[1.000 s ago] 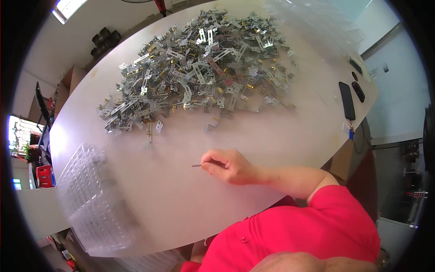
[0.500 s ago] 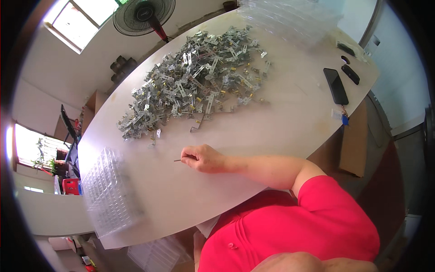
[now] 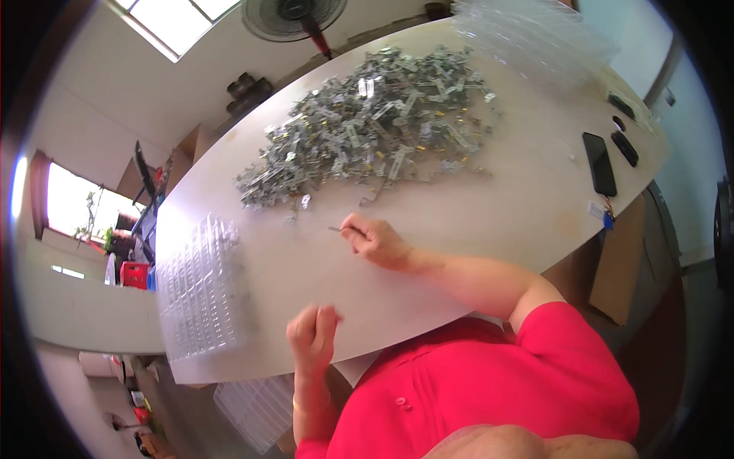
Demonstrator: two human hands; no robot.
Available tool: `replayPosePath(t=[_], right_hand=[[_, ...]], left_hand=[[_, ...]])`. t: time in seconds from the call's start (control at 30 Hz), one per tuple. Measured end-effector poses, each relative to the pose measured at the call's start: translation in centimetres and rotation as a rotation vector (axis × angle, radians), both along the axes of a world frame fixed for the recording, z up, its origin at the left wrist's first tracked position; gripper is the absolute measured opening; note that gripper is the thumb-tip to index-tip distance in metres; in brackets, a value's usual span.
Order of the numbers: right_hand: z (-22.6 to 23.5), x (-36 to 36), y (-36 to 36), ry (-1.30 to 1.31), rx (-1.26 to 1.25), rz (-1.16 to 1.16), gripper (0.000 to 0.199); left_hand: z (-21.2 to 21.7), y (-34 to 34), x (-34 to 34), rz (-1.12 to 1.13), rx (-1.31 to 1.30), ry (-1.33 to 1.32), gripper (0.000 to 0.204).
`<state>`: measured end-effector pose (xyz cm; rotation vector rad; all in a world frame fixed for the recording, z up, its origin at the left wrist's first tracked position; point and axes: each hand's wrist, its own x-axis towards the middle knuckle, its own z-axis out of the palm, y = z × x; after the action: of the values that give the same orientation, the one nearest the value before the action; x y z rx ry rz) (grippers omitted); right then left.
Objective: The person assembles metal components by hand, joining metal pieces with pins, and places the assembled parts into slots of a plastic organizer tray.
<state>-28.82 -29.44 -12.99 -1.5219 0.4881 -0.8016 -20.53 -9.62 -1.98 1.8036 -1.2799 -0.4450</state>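
Note:
My right hand (image 3: 376, 241) rests on the white table (image 3: 489, 206) and pinches a thin metal pin (image 3: 336, 229) that sticks out to the left of its fingers. A large heap of small silvery metal parts (image 3: 375, 134) lies just beyond that hand. My left hand (image 3: 312, 336) is at the table's near edge, fingers curled into a loose fist, with nothing seen in it. A clear plastic compartment tray (image 3: 200, 287) lies to the left of it.
Clear plastic trays (image 3: 527, 38) are stacked at the far right of the table. Two dark phones (image 3: 599, 163) and a small remote lie near the right edge. A fan (image 3: 290, 15) stands behind the table. More clear trays (image 3: 256, 409) sit below the table edge.
My left hand has come up into view at the near table edge. The right hand still holds the pin at the same spot on the table; the view has shifted.

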Motion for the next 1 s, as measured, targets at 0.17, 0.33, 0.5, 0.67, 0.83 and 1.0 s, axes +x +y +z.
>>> replayPosePath(t=[0.17,0.33,0.5,0.67,0.83,1.0], right_hand=[[0.9,-0.1,-0.6,0.006,0.068,-0.036,0.011],[1.3,-0.6,-0.8,0.037,0.139,-0.044,0.011],[1.0,-0.6,-0.7,0.088,0.113,-0.031,0.012],[1.1,-0.7,-0.7,0.100,0.111,-0.020,0.013],[1.5,-0.6,-0.4,0.124,0.106,-0.002,0.011],[1.7,-0.6,-0.6,0.136,0.088,-0.005,0.009]], left_hand=[[-2.4,-7.9,2.8,0.071,-0.210,0.128,0.041],[-4.2,-12.2,5.7,0.160,-0.249,0.338,0.041],[-6.3,-14.3,9.3,0.245,-0.282,0.305,0.032],[-7.0,-16.1,11.5,0.406,-0.376,-0.007,0.009],[-9.0,-17.0,13.7,0.441,-0.391,-0.113,0.004],[-10.3,-16.9,13.6,0.444,-0.352,-0.142,0.005]])
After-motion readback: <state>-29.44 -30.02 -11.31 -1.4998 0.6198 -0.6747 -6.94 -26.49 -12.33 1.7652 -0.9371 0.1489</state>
